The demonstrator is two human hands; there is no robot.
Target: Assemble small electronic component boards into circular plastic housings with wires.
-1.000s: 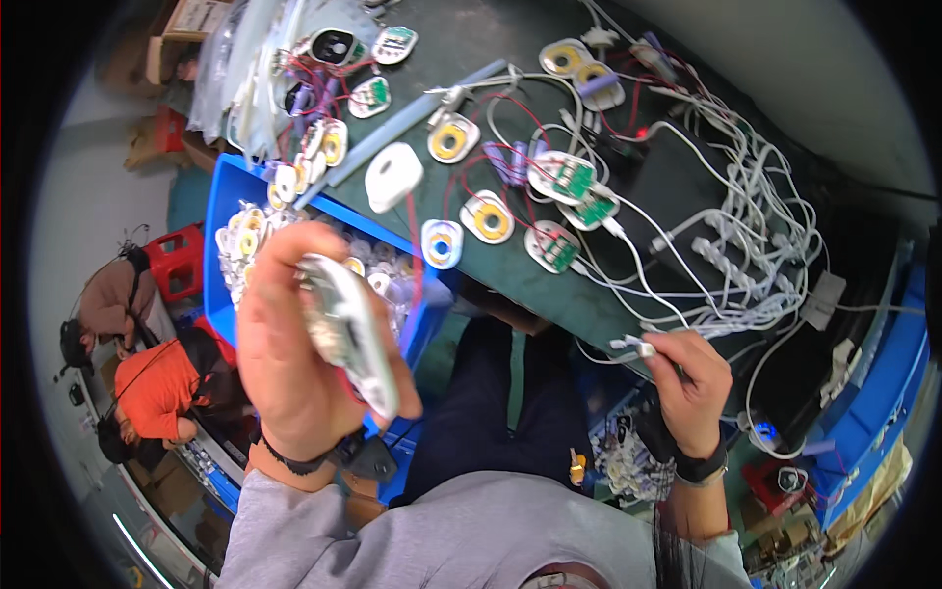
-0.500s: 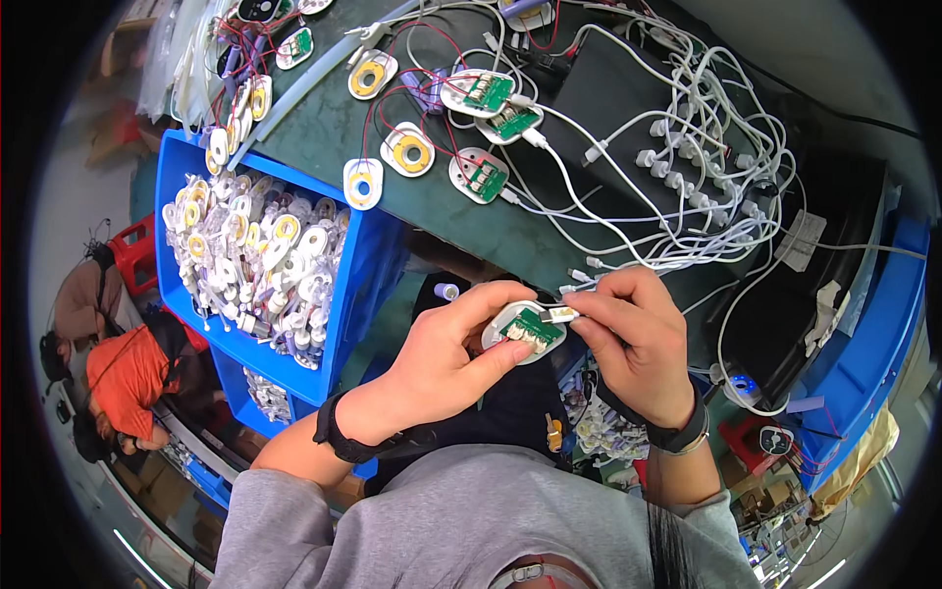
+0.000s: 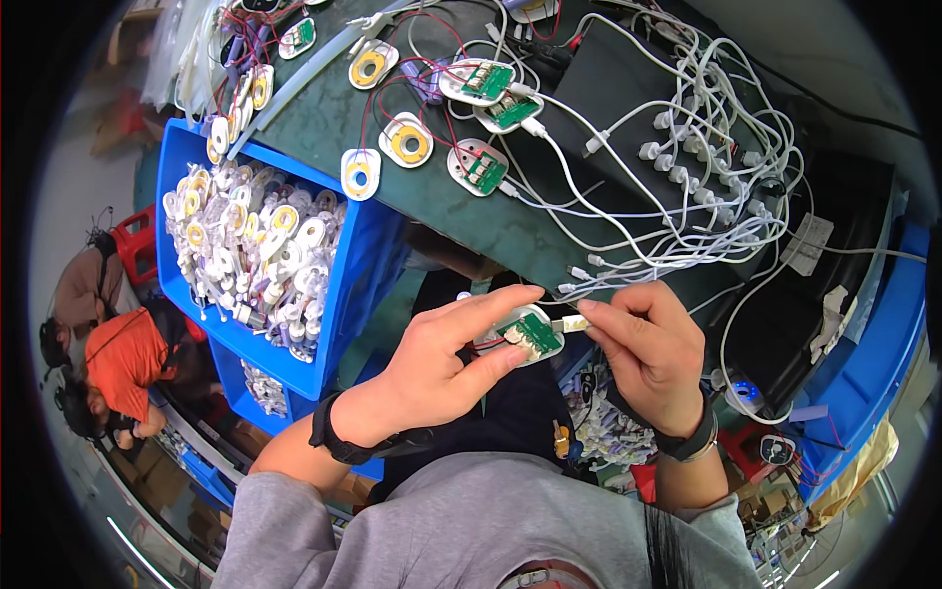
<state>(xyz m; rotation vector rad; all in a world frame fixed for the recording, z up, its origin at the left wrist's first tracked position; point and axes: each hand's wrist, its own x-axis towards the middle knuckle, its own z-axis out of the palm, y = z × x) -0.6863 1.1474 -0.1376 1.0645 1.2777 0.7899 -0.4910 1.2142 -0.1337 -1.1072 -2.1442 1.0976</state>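
My left hand point(image 3: 432, 368) is closed on a white oval housing with a green circuit board point(image 3: 533, 336), gripped between thumb and fingers in front of my body. Short red wires show beside the thumb. Between the thumb and fingertips of my right hand point(image 3: 648, 348) is a white cable plug point(image 3: 575, 323) with a metal end. That end points at the board's right edge; I cannot tell whether it sits in the socket. Several white cable ends point(image 3: 579, 275) lie on the table edge just beyond my hands.
On the green table point(image 3: 471, 231) are wired boards point(image 3: 481, 169), white discs with yellow rings point(image 3: 405, 140) and a tangle of white cables point(image 3: 677, 216). A blue bin point(image 3: 329, 339) full of white parts stands left. A black case point(image 3: 814, 294) lies right. Two people point(image 3: 128, 363) sit far left.
My right hand has moved slightly right and down with the plug. The plug has shifted from the board's top edge to its right edge, and the housing has turned a little.
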